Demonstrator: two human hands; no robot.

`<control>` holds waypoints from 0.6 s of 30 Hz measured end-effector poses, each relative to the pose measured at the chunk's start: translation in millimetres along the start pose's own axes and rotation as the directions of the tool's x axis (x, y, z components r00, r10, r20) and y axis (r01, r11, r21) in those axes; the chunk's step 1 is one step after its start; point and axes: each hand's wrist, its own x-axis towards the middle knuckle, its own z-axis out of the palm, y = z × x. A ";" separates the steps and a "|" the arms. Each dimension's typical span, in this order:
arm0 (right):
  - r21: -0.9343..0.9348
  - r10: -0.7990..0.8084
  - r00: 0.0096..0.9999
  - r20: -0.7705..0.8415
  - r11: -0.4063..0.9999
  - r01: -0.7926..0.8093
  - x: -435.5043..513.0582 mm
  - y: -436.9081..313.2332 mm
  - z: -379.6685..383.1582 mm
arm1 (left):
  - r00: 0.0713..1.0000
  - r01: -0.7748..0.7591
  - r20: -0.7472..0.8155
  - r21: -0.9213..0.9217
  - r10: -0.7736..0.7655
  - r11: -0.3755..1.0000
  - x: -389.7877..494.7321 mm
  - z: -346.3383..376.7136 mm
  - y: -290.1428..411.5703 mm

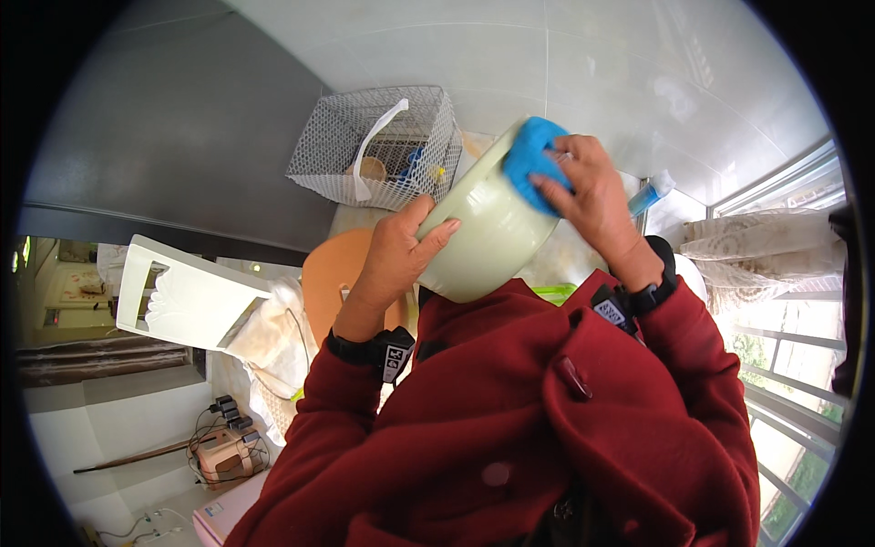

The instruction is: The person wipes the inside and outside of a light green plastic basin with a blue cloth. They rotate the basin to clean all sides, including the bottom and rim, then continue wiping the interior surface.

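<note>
A pale green basin (489,229), tilted on its side, is held up before my chest with its smooth outer wall showing. My left hand (417,246) grips its rim at the lower left, thumb on the outside. In my right hand (588,188) is a blue cloth (536,161), pressed against the outer wall close to the rim at the upper right. The basin's inside faces away and is hidden. Both wrists carry black bands with small tagged blocks.
A grey mesh basket (383,147) with a white handle stands behind the basin. An orange chair back (338,273) and a pale plastic chair (188,294) are at left. A blue bottle (649,195) stands right, near a curtain (762,249) and barred window.
</note>
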 end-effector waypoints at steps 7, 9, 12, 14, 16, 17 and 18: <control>0.069 -0.129 0.992 0.012 0.989 0.128 -7.8 -3.5 6.1 | 0.999 -0.038 -0.010 -0.078 0.037 0.996 -0.5 5.4 -0.1; 0.304 0.446 0.887 0.122 0.834 -0.461 3.0 21.1 -4.1 | 0.999 -0.043 -0.025 -0.073 0.041 0.996 -3.1 3.5 -2.3; 0.281 0.393 0.917 0.061 0.875 -0.394 5.7 27.8 -18.0 | 0.999 -0.014 -0.033 -0.179 0.008 0.984 -5.7 5.8 -4.6; 0.144 -0.056 0.983 -0.176 0.986 0.082 0.3 10.9 -18.2 | 1.000 0.010 -0.018 -0.244 -0.014 0.970 -4.0 11.2 -5.0; 0.180 -0.210 0.976 0.053 0.964 0.197 -2.8 -11.0 -12.0 | 1.000 -0.027 0.000 -0.254 0.028 0.967 -0.3 16.9 -4.7; 0.148 -0.284 0.952 0.117 0.953 0.266 -4.4 -19.1 -8.8 | 0.996 -0.087 -0.002 -0.232 0.089 0.969 1.4 19.7 -4.6; 0.171 -0.309 0.948 0.077 0.941 0.292 -2.4 -19.2 -8.8 | 0.990 -0.131 0.018 -0.200 0.137 0.971 2.8 20.3 -5.3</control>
